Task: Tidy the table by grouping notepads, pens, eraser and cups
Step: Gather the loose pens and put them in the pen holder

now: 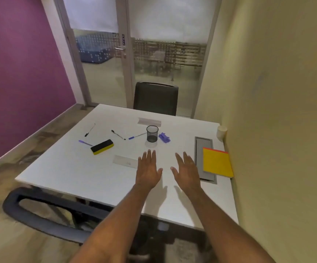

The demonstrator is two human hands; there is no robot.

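My left hand (pixel 148 168) and my right hand (pixel 186 168) hover side by side over the middle of the white table (pixel 78 173), fingers straight, holding nothing. Beyond them stands a black mesh pen cup (pixel 152 133). Several pens lie scattered to its left: a black pen (pixel 89 130), another black pen (pixel 118 134), a blue pen (pixel 137 136) and a purple pen (pixel 85 143). A black and yellow eraser (pixel 102 147) lies near the purple pen. A yellow notepad (pixel 217 162) sits at the right edge. A paper cup (pixel 221 132) stands by the wall.
A purple stapler-like object (pixel 164 137) lies right of the mesh cup. Two clear name holders (pixel 125 161) (pixel 149 121) rest on the table. A grey cable tray (pixel 204 156) runs under the notepad. One chair (pixel 155 98) stands opposite, another chair (pixel 45 215) at the near left.
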